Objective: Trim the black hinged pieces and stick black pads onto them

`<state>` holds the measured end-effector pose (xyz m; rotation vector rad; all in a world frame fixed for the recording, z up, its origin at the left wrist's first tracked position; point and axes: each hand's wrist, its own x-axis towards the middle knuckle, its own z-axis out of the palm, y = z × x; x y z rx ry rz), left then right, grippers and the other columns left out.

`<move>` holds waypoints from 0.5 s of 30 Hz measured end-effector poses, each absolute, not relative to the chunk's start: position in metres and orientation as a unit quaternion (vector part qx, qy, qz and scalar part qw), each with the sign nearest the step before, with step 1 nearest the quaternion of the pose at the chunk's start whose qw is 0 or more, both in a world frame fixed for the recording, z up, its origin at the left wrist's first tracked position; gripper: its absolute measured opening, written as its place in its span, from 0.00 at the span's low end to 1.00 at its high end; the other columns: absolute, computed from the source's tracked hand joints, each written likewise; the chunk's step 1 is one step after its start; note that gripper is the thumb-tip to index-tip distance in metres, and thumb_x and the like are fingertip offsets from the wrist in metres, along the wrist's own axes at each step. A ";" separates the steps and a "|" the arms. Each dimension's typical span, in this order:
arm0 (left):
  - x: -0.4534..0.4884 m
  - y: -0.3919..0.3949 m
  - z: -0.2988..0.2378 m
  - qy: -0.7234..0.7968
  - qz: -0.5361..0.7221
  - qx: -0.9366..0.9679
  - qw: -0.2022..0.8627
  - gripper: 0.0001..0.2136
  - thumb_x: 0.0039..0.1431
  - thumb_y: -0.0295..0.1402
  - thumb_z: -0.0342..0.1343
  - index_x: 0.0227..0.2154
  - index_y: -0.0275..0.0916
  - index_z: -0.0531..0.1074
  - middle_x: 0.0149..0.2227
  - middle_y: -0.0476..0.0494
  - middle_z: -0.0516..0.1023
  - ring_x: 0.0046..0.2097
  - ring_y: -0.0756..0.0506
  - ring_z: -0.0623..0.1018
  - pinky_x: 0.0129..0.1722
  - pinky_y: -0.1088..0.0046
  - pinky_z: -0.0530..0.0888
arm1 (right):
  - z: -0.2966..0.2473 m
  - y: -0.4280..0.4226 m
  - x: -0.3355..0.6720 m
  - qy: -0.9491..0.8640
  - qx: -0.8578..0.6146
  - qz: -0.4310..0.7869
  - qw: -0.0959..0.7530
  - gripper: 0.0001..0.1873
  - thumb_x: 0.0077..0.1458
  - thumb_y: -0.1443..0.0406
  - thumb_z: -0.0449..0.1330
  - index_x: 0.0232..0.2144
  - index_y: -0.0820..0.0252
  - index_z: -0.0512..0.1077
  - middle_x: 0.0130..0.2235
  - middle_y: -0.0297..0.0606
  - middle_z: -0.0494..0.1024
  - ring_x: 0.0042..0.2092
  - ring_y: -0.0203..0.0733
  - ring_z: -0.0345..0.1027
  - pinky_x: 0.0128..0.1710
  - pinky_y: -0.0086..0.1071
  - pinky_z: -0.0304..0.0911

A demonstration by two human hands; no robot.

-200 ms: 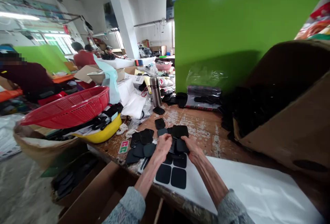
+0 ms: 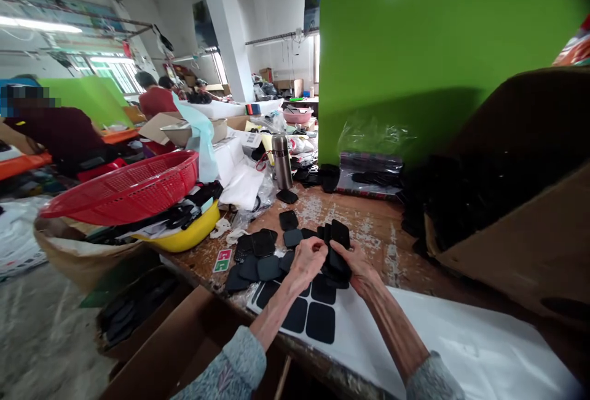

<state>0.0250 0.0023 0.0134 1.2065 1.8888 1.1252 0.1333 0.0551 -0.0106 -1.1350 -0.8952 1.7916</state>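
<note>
Black square pads with rounded corners [image 2: 320, 323] lie in rows on a white sheet [image 2: 396, 326] at the table's front. My right hand [image 2: 357, 265] grips several black pads [image 2: 340, 237], tilted up on edge, thumb on the near side. Close beside them on the left is my left hand [image 2: 311, 258], its thumb and forefinger pinched together; whether a pad is between them is hidden. More loose black pads [image 2: 267, 268] are heaped to the left of my left hand, overlapping one another. A red and green card [image 2: 222, 260] lies near that heap.
A steel flask [image 2: 282, 163] stands at the back. On the left, a red basket [image 2: 124, 188] rests above a yellow basin [image 2: 184, 237]. A large cardboard box [image 2: 511, 234] with black pieces stands on the right, before a green panel [image 2: 396, 50]. Other people sit far left.
Both hands have shifted slightly right. The pads in my right hand have turned from lying fairly flat to standing on edge.
</note>
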 end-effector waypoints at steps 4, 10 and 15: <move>0.007 0.020 0.040 0.692 0.339 0.512 0.379 0.11 0.47 0.39 0.56 0.27 0.35 0.75 0.26 0.43 0.77 0.28 0.47 0.76 0.28 0.74 0.71 | -0.010 0.057 0.156 -0.301 -0.396 0.780 0.379 0.13 0.39 0.64 0.67 0.29 0.63 0.70 0.25 0.35 0.76 0.26 0.37 0.70 0.28 0.29 0.67; -0.039 0.054 0.049 0.817 0.270 0.463 0.211 0.21 0.52 0.41 0.53 0.45 0.33 0.67 0.52 0.26 0.66 0.54 0.31 0.64 0.47 0.54 0.64 | -0.016 0.058 0.179 -0.241 -0.343 0.832 0.363 0.11 0.42 0.64 0.66 0.30 0.62 0.72 0.26 0.34 0.77 0.26 0.37 0.71 0.28 0.29 0.68; -0.049 0.064 0.030 0.855 0.206 0.458 0.128 0.28 0.49 0.37 0.59 0.52 0.35 0.61 0.54 0.30 0.63 0.55 0.32 0.63 0.50 0.48 0.60 | -0.024 0.060 0.184 -0.213 -0.324 0.850 0.357 0.12 0.42 0.63 0.66 0.31 0.62 0.72 0.27 0.35 0.78 0.27 0.37 0.72 0.29 0.28 0.69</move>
